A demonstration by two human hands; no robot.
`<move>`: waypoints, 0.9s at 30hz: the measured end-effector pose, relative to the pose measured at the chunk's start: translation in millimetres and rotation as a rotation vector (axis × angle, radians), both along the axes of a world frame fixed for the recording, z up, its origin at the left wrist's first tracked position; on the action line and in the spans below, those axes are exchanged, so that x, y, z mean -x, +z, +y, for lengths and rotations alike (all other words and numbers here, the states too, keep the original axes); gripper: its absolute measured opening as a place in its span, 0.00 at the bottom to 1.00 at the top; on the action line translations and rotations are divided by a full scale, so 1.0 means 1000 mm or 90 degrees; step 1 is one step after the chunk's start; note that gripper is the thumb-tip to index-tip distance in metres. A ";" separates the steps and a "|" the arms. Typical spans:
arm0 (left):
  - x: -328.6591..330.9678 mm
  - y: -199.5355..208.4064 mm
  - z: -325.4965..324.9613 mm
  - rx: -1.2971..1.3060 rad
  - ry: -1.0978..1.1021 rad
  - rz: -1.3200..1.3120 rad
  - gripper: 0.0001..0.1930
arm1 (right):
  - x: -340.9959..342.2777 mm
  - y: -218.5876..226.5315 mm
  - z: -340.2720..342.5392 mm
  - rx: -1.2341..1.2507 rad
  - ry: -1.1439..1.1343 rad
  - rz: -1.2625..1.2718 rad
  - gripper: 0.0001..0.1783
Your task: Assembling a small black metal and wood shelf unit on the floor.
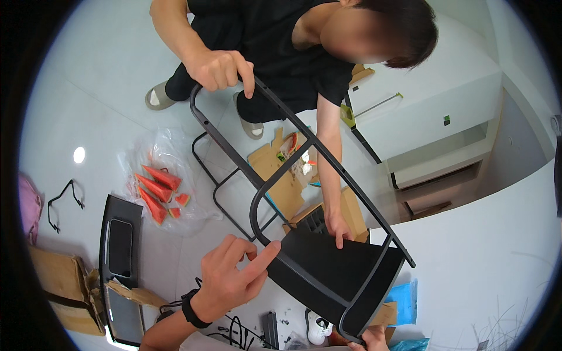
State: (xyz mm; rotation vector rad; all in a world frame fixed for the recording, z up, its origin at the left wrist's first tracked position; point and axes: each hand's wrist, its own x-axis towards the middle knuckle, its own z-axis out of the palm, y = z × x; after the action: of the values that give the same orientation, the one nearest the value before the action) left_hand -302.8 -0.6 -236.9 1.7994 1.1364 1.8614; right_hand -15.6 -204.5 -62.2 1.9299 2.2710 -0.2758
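Note:
A black metal tube frame (283,176) with a dark flat panel (333,263) at its lower end slants across the middle of the view. My left hand (231,281), with a black band on the wrist, points its index finger at a bent tube, the fingertip at or touching it. Its other fingers are partly curled and hold nothing. At the bottom edge my right hand (376,338), partly cut off, grips the frame's lower corner. Across from me a co-worker's hand (219,70) grasps the upper end, and their other hand (339,229) rests on the panel.
Watermelon slices (155,188) lie on a clear plastic bag on the floor. An open cardboard box (278,169) sits below the frame. A phone (120,247) lies on a dark panel at left, near another cardboard box (61,281). A white surface (474,263) curves along the right.

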 end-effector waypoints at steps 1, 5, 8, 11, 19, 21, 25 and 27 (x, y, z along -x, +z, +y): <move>0.003 0.001 0.002 -0.020 -0.009 0.011 0.32 | 0.004 0.002 0.002 -0.002 -0.013 0.002 0.18; 0.006 0.007 0.004 -0.074 -0.066 0.020 0.32 | 0.013 0.004 0.002 0.003 -0.073 0.013 0.17; 0.000 0.019 -0.014 -0.047 -0.103 0.014 0.31 | 0.012 0.004 -0.010 0.004 -0.094 0.016 0.16; -0.021 0.026 -0.026 -0.070 -0.224 0.044 0.28 | -0.003 -0.002 -0.018 0.039 -0.165 0.002 0.17; -0.061 0.058 -0.102 -0.368 -0.246 0.175 0.14 | 0.001 -0.009 0.028 -0.119 0.103 0.248 0.16; -0.085 0.067 -0.093 -0.368 -0.340 0.237 0.14 | -0.006 -0.009 0.018 -0.102 0.023 0.329 0.16; -0.103 0.079 -0.084 -0.335 -0.364 0.343 0.16 | -0.018 -0.019 0.004 -0.118 -0.024 0.376 0.14; -0.101 0.080 -0.089 -0.338 -0.353 0.353 0.17 | -0.022 -0.018 0.003 -0.072 -0.017 0.451 0.13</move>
State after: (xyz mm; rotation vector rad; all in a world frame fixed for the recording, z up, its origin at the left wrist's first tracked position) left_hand -201.4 -89.2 -157.0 2.6824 0.1854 1.4368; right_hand 6.1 -201.4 -79.9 2.1631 2.7067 -0.9937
